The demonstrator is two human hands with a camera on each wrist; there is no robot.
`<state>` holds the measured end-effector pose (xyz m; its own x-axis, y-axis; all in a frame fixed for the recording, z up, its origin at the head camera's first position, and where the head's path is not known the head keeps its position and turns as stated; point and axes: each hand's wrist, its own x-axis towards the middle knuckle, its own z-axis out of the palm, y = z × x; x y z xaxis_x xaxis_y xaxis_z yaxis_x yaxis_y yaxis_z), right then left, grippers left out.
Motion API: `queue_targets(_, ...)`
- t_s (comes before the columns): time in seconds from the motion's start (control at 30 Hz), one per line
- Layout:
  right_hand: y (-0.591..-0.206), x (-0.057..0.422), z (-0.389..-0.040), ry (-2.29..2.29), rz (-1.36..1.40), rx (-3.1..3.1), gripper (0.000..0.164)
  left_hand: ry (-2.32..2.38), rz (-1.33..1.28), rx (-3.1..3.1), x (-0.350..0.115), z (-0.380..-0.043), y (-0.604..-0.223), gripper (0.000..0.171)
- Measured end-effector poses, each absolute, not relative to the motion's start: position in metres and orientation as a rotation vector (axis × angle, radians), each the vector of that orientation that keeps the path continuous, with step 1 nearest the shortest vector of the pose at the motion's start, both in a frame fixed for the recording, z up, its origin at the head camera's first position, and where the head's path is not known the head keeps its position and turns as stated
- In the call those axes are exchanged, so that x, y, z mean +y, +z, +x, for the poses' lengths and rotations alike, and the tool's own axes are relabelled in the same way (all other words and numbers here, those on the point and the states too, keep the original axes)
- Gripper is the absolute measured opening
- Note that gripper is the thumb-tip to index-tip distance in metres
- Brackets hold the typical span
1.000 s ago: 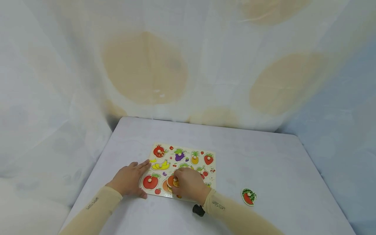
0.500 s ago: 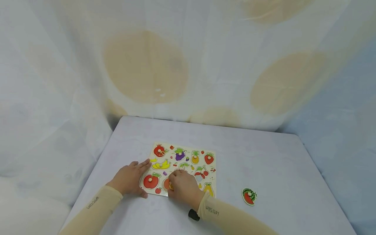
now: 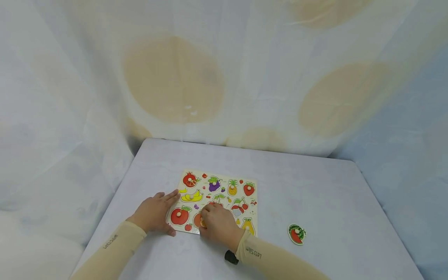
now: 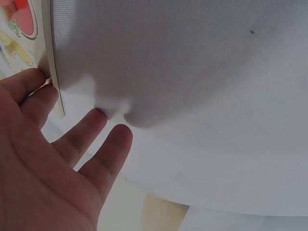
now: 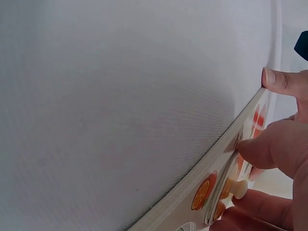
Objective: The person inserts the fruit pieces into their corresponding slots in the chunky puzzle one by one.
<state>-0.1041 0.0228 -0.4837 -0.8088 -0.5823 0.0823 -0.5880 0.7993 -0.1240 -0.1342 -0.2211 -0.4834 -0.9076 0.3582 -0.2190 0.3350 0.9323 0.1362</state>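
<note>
In the head view a cream fruit puzzle board (image 3: 224, 179) lies on the table, its pieces fitted with small round knobs. My left hand (image 3: 154, 214) rests at its left side, fingers spread, and in the left wrist view fingertips (image 4: 36, 77) touch the board's edge. Over the lower middle, my right hand (image 3: 220, 223) holds an orange puzzle piece (image 3: 203, 222). The right wrist view shows the thumb (image 5: 257, 151) at the piece's rim and fingers beside its pale knob (image 5: 239, 188). The piece stands slightly proud of the board. The hand hides part of its slot.
A watermelon puzzle piece (image 3: 296, 234) lies alone on the white-covered table (image 3: 315, 194) to the right of the board. A dark device (image 3: 231, 257) sits under my right wrist. Pale cloth walls (image 3: 245, 97) surround the table at the back and sides.
My right hand has shifted slightly left and down with the orange piece, which was more visible a second ago, uncovering the pear at the right. The left hand has stayed put.
</note>
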Motion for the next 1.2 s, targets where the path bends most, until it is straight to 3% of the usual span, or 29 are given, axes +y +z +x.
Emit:
queue_targets(0.77, -0.476, 0.047, -0.103, 0.355, 0.966, -2.968, 0.038, 0.130, 0.521, 2.858, -0.218, -0.130, -0.477, 0.121)
queue_targets(0.97, -0.472, 0.096, -0.100, 0.360, 0.838, -3.043, 0.041, 0.131, 0.531, 2.853, -0.218, -0.129, -0.475, 0.120)
queue_targets(1.2, -0.474, 0.178, -0.092, 0.316, 0.488, -3.100, 0.044, 0.132, 0.525, 2.854, -0.219, -0.128, -0.476, 0.121)
